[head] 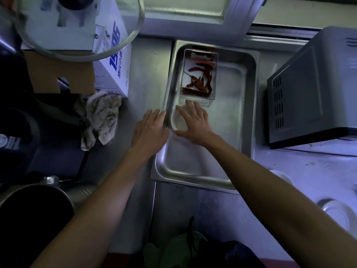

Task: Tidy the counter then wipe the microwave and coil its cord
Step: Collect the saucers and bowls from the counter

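While both hands spread flat and hold nothing, the right hand (193, 120) rests on what may be a pale bowl (178, 120) in the tray (249, 105), the chili box (199, 74) just beyond its fingertips. Left hand (149, 128) touches the tray's rim; the rag (101, 118) lies left, the microwave (313, 89) well right on steel counter (146, 74).

Place: a kitchen, dimly lit.
Worktop: brushed stainless-steel counter (143, 74) running wall to wall.
Cooking ware: deep rectangular steel pan (249, 105) holding a clear plastic box of dried red chillies (199, 74); round glass pot lid (133, 35).
Appliance: dark grey metal microwave (309, 89) with vent slots.
Cleaning: crumpled off-white rag (102, 117) on the counter.
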### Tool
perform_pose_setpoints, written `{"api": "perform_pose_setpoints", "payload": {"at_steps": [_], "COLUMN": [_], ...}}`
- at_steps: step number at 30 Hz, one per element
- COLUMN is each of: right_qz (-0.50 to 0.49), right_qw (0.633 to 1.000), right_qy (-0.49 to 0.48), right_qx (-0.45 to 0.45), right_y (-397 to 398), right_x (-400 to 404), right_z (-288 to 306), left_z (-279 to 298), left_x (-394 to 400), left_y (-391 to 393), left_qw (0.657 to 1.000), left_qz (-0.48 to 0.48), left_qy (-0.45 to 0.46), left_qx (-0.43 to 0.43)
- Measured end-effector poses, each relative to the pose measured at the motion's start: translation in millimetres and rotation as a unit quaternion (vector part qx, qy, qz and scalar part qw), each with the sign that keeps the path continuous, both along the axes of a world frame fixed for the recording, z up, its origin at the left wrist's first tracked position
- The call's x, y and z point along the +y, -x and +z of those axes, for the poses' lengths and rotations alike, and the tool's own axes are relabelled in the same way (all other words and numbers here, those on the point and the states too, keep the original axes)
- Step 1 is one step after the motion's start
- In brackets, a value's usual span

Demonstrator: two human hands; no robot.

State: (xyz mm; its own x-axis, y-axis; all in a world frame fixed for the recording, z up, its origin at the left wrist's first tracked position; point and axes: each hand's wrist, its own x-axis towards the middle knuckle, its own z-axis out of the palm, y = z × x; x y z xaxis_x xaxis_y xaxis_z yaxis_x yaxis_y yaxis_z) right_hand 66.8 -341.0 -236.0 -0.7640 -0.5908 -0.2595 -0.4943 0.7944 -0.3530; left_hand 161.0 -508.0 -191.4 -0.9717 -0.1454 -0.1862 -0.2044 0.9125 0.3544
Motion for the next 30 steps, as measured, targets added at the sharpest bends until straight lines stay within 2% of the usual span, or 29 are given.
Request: {"api": "perform_pose_setpoints", "payload": {"at_steps": [4,11,19,30], "right_qz": [0.005,-0.046,-0.09,-0.22], "right_qw": [1.0,0.995,0.985,0.958], "right_qy": [-0.001,0.09,0.15,0.185], "right_qx": [-0.005,-0.009,-0.003,-0.013], "right_y": [-5.2,-49.1,-104.2,-144.8], "right_x": [5.4,57.4,176.2,319.5], "right_z": [5.8,33.3,49.0,54.1], "left_z": [11.4,31.1,43.8,30.3], "left_x": [11.2,44.0,146.4,277.6], "left_y": [-14.1,-53.0,-68.0,-69.1], "left_qw": [1.0,0.999,0.994,0.981], "left_qz": [0.007,0.007,-0.08,-0.185], "left_qy": [0.01,0.013,0.065,0.043], "left_qx": [0.012,0.047,0.036,0.026]}}
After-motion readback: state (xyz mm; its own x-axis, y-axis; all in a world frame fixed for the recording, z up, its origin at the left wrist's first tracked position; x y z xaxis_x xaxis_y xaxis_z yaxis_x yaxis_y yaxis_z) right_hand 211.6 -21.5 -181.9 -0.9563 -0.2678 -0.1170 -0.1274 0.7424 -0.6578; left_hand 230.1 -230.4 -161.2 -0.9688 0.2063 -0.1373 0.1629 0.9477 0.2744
